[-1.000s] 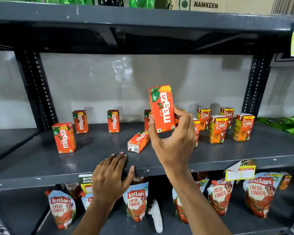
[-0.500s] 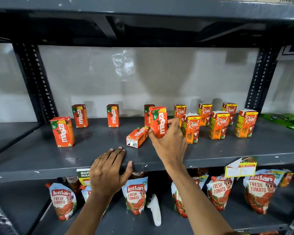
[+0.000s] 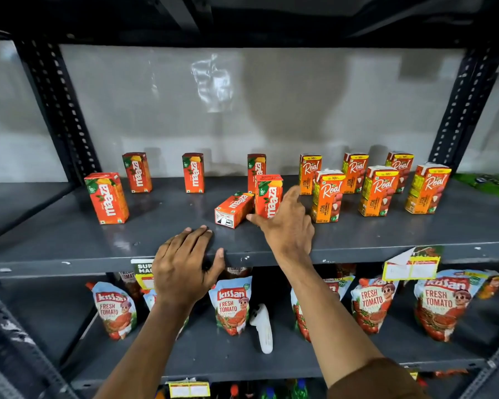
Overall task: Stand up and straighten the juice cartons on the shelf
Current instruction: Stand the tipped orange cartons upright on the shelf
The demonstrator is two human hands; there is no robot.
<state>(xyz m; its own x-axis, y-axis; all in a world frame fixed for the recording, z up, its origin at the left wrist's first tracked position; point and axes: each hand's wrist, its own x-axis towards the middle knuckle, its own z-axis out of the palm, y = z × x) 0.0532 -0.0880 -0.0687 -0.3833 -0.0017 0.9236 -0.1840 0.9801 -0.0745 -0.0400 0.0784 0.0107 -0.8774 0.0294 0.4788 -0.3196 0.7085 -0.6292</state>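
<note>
Resting flat on the near shelf [image 3: 69, 243] edge, the left hand [image 3: 185, 269] steadies the person. The right hand [image 3: 285, 226], fingers spread loosely, touches an upright carton [image 3: 267, 194], probably aligning it; beside it, left, the fallen carton [image 3: 233, 209] lies unlifted.

Even, moderately bright light falls from the front; the glossy white back wall [image 3: 271, 105] carries a glare patch and a broad soft shadow. The dark grey metal shelf [image 3: 69, 243] bows at the edges from wide-angle distortion. Focus slightly soft.
</note>
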